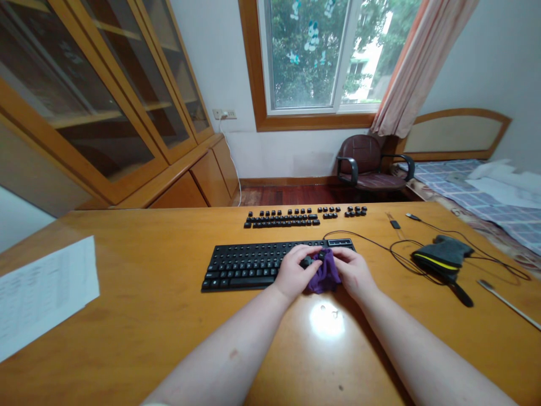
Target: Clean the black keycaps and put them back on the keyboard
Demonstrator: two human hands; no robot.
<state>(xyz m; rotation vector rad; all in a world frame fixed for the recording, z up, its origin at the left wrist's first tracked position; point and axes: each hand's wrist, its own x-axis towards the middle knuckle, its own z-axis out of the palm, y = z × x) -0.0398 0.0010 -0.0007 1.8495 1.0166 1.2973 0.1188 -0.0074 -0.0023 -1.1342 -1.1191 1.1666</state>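
Note:
A black keyboard (240, 268) lies on the wooden desk. The upper rows of its left part show bare key posts, while keycaps sit on the lower rows. Over its right end my left hand (296, 272) is closed around a small black keycap (306, 262), pinched at the fingertips. Beside it, my right hand (354, 273) grips a bunched purple cloth (324, 279). Another dark piece, perhaps a keycap, shows at the top of the cloth. Both hands meet at the cloth, hiding the keyboard's right-hand keys.
Loose keycaps (283, 220) stand in rows behind the keyboard. To the right lie a coiled cable (399, 256), a grey-black pouch or glove with a yellow stripe (439, 256), a thin brush (507, 301) and a small wire tool (394, 224). Paper sheets (51, 293) lie at left.

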